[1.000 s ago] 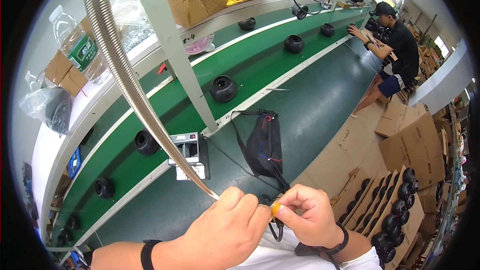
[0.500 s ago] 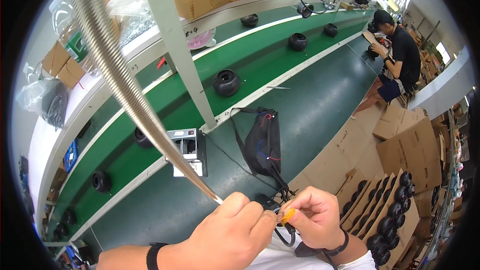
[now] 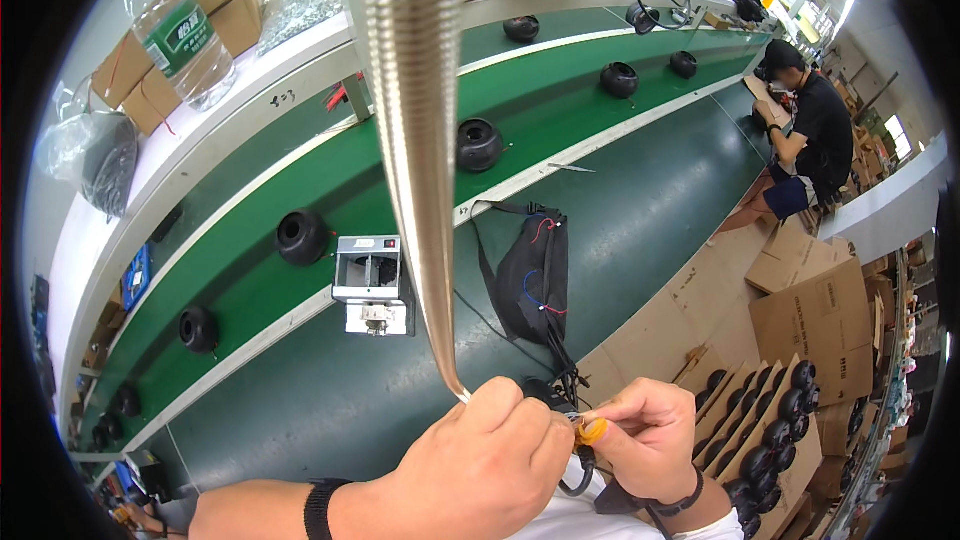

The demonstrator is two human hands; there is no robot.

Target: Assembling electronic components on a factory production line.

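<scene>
My left hand [image 3: 480, 455] is closed, knuckles up, at the lower middle. A long shiny metal strand [image 3: 415, 140], ribbed in its upper part, runs down from the top edge into this fist. My right hand [image 3: 650, 440] is beside it, thumb and fingers pinched on a small yellow piece [image 3: 593, 431]. Thin wires show between the two hands at the yellow piece, partly hidden by the fingers. A black cable [image 3: 580, 480] loops just below. Beyond the hands, a black fabric bag [image 3: 532, 280] with red and blue cords lies on the dark green bench.
Black round hollow parts [image 3: 302, 237] stand spaced along the green conveyor belt [image 3: 390, 180]. A grey box-shaped device [image 3: 368, 268] stands at the bench edge. Cardboard trays [image 3: 760, 420] of black parts are at lower right. A person [image 3: 800, 135] sits farther along the bench.
The metal strand has swung from a leftward slant to nearly upright. Both hands have shifted slightly right in the view, still close together. The bench scene has shifted a little with the view.
</scene>
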